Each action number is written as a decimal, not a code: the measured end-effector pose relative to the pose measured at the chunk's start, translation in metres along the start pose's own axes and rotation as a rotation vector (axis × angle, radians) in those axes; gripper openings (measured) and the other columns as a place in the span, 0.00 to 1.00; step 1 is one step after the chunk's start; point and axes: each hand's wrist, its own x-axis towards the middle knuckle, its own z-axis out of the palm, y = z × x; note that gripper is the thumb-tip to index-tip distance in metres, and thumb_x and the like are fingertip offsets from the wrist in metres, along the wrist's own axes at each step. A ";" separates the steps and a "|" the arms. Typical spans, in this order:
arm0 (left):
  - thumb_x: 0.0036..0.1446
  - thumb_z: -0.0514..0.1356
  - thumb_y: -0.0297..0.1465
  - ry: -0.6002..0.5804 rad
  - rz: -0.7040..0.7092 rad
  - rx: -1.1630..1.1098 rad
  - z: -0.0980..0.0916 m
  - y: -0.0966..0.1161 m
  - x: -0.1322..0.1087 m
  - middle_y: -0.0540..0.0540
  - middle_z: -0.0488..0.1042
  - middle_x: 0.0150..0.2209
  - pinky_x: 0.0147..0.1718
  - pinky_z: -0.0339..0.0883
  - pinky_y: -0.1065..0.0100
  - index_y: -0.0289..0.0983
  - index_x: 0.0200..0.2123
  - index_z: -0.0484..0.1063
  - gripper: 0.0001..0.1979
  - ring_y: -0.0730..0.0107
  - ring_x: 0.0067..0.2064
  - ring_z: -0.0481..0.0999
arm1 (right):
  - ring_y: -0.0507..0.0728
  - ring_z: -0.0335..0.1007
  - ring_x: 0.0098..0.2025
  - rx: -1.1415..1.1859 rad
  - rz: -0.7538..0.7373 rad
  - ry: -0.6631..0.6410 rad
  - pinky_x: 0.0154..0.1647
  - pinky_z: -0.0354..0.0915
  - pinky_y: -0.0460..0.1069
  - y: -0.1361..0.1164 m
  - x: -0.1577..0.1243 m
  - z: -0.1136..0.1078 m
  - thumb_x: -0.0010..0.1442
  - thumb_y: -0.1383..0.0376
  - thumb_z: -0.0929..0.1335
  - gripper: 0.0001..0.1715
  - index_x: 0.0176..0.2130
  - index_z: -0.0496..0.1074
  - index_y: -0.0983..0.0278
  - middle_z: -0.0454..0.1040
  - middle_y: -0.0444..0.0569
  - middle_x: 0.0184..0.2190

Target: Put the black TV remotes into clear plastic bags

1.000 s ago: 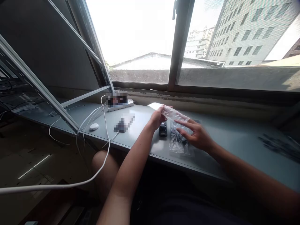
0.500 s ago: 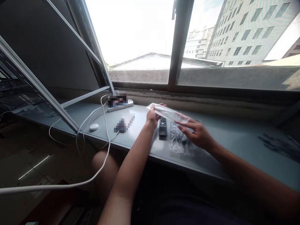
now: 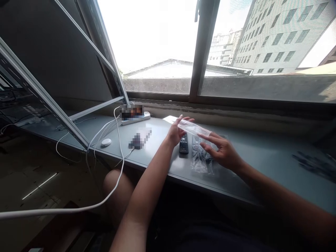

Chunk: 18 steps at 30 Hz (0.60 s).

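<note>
Remote [image 3: 183,144] half hidden behind left hand [image 3: 175,132] and clear bag [image 3: 193,128]

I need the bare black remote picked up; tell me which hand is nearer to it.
Left. The left hand hovers just above the remote, holding one end of a plastic bag; the right hand is farther right, beyond the bagged remotes.

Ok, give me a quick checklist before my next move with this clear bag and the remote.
1. Bag held at both ends, left hand and right hand: ok.
2. Bag lifted off the desk: ok.
3. Bag mouth open: cannot tell.
4. Remote flat on the desk, uncovered, below the bag: ok.
5. Second bag lying apart from the remote: ok.
6. White cable away from both hands: ok.
</note>
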 end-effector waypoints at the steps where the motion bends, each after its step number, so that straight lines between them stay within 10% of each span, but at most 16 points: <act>1: 0.66 0.70 0.51 -0.074 -0.039 0.021 0.003 0.000 -0.003 0.37 0.85 0.62 0.34 0.74 0.71 0.38 0.53 0.85 0.24 0.61 0.49 0.86 | 0.69 0.82 0.63 0.007 -0.003 -0.009 0.65 0.78 0.63 -0.001 0.000 0.001 0.77 0.52 0.73 0.24 0.67 0.83 0.51 0.83 0.52 0.62; 6: 0.66 0.71 0.43 -0.170 -0.094 0.038 0.006 0.001 -0.009 0.37 0.85 0.61 0.37 0.76 0.70 0.39 0.52 0.86 0.18 0.58 0.53 0.87 | 0.70 0.82 0.64 0.019 0.034 -0.046 0.68 0.77 0.66 -0.003 0.002 0.005 0.77 0.51 0.73 0.25 0.67 0.82 0.51 0.83 0.52 0.63; 14: 0.67 0.69 0.40 0.176 0.042 -0.188 -0.005 0.009 -0.001 0.38 0.86 0.58 0.33 0.75 0.71 0.36 0.50 0.82 0.15 0.62 0.49 0.87 | 0.69 0.83 0.60 0.054 -0.041 0.137 0.63 0.80 0.67 -0.010 0.005 0.005 0.79 0.56 0.71 0.16 0.61 0.85 0.50 0.84 0.52 0.59; 18: 0.68 0.68 0.40 0.241 0.075 -0.216 -0.006 0.011 -0.001 0.39 0.87 0.57 0.30 0.71 0.73 0.36 0.48 0.82 0.13 0.67 0.46 0.85 | 0.70 0.83 0.55 -0.082 -0.059 -0.107 0.59 0.79 0.66 -0.009 0.009 0.011 0.78 0.54 0.71 0.19 0.63 0.84 0.51 0.84 0.55 0.54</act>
